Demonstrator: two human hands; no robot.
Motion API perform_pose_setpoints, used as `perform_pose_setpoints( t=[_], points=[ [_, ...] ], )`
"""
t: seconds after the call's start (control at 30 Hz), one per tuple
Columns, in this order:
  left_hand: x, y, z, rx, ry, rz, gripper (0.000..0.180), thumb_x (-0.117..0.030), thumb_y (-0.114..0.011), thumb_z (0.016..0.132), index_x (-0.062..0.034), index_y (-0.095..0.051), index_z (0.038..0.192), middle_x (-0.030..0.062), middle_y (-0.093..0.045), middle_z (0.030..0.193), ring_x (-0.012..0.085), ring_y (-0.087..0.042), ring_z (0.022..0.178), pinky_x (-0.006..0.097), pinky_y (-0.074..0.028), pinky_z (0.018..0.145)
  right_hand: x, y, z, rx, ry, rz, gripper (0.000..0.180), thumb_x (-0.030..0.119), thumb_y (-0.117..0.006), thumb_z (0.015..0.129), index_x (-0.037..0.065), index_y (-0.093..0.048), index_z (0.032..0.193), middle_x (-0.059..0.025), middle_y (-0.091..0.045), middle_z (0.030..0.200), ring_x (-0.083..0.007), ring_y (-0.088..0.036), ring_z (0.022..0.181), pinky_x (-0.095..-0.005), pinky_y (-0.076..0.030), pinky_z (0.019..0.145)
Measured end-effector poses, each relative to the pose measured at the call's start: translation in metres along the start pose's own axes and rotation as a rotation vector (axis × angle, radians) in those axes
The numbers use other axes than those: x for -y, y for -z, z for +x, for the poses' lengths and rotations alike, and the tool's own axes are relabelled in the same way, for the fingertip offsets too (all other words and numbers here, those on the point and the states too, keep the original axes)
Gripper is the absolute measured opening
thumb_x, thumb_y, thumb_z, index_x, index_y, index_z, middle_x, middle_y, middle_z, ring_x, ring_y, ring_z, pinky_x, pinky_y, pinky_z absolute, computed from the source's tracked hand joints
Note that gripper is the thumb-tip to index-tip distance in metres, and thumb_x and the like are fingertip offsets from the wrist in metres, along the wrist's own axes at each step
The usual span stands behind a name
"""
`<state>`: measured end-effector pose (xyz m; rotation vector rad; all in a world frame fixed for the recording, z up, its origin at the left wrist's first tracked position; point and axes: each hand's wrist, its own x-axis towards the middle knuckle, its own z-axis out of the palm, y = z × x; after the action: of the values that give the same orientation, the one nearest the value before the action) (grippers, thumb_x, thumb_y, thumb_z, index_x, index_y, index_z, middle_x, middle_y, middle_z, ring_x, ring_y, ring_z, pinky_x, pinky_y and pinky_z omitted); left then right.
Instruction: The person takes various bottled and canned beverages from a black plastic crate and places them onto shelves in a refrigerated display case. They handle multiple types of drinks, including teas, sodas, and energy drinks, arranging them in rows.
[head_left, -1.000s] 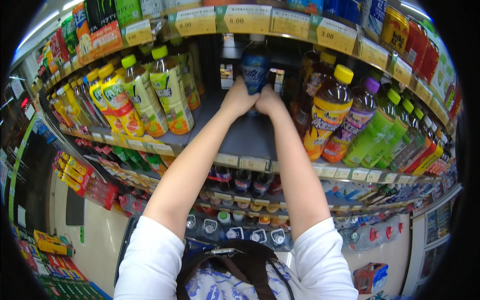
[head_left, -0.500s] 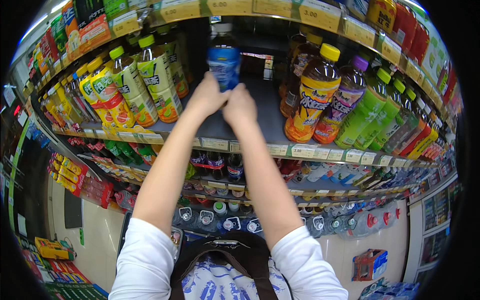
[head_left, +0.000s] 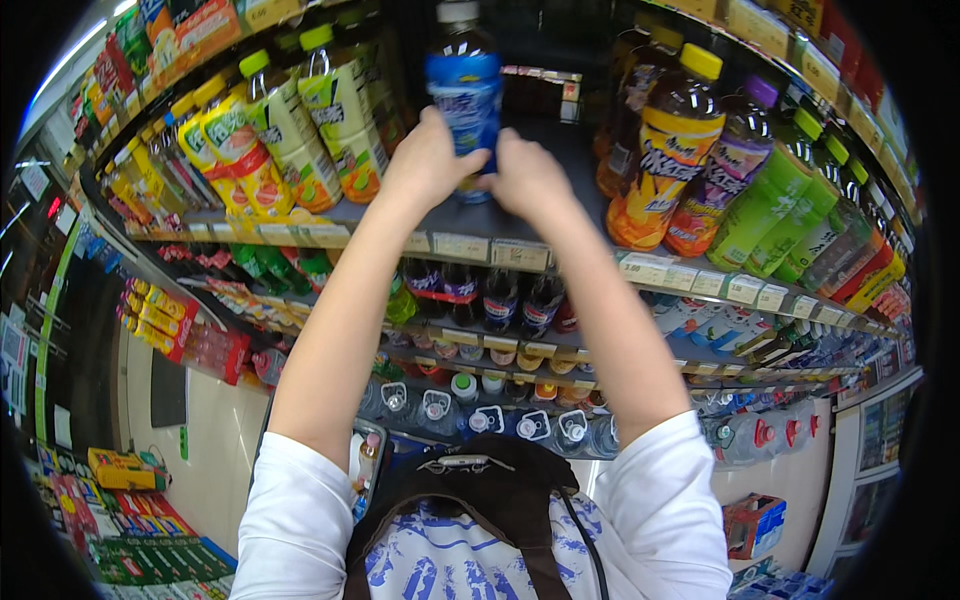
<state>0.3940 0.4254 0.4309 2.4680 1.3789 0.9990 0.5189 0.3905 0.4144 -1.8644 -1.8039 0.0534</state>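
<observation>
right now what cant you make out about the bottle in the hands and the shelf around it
- Blue-label bottle, head view: its lower part is hidden behind the left hand and right hand.
- Its cap is cut off by the top edge of the picture.
- Back of the shelf: too dark to tell what stands there.
- Price tags on the shelf edge: too small and bent by the lens to read.

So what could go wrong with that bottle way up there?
The blue-label bottle is held by the left hand and right hand at its lower half only, so it might tip or slip. The orange-label bottle and the green-capped bottles stand close on either side, so a bump could knock one off the shelf edge. Anything that falls could land on the bottles lower down.
</observation>
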Motion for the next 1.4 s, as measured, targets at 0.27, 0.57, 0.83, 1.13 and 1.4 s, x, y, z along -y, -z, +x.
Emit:
perform_pose_setpoints(
  t=[0.27,0.57,0.83,1.13,1.4],
  points=[
    [-0.024,-0.014,-0.012,-0.064,0.063,0.051,0.06,-0.034,-0.07,0.062,0.01,-0.043,0.093,0.0242,-0.059,0.079,0.0335,-0.061,0.075,0.038,-0.05,0.067,-0.024,0.005,-0.013,-0.047,0.11,0.041,0.034,0.019,-0.067,0.068,0.0,-0.051,0.091,-0.0207,-0.058,0.095,-0.0351,-0.056,0.089,-0.0407,-0.045,0.075],
    [-0.076,-0.11,0.062,-0.36,0.628,-0.155,0.031,-0.008,-0.046,0.077,-0.0049,-0.049,0.108,0.0102,-0.057,0.087,0.0191,-0.06,0.068,0.033,-0.049,0.053,-0.084,-0.03,-0.011,-0.129,0.155,0.34,0.032,0.015,-0.053,0.078,-0.002,-0.054,0.105,-0.0179,-0.059,0.101,-0.022,-0.055,0.095,-0.0322,-0.042,0.081],
    [-0.044,-0.099,0.085,-0.382,0.659,-0.149,0.021,-0.013,-0.045,0.078,-0.007,-0.05,0.098,0.0065,-0.054,0.083,0.0181,-0.055,0.073,0.03,-0.041,0.051,-0.057,-0.037,-0.006,-0.128,0.264,0.359,0.034,0.015,-0.053,0.079,-0.002,-0.052,0.107,-0.0177,-0.057,0.103,-0.0221,-0.054,0.096,-0.0317,-0.042,0.081],
    [-0.056,-0.085,0.049,-0.384,0.622,0.032,0.028,-0.013,-0.05,0.074,-0.0023,-0.048,0.1,0.0088,-0.053,0.084,0.0211,-0.054,0.079,0.035,-0.049,0.064,-0.059,-0.034,-0.017,-0.132,0.263,0.34,0.036,0.016,-0.053,0.079,-0.003,-0.05,0.11,-0.0175,-0.056,0.106,-0.0221,-0.053,0.097,-0.0313,-0.041,0.082],
    [-0.052,-0.073,0.056,-0.312,0.598,-0.122,0.032,-0.014,-0.05,0.077,-0.0032,-0.048,0.107,0.0082,-0.054,0.091,0.0209,-0.054,0.083,0.042,-0.049,0.065,-0.058,-0.024,-0.014,-0.122,0.31,0.329,0.038,0.016,-0.053,0.08,-0.004,-0.048,0.112,-0.0173,-0.054,0.108,-0.0221,-0.053,0.098,-0.0308,-0.04,0.083]
  ],
)
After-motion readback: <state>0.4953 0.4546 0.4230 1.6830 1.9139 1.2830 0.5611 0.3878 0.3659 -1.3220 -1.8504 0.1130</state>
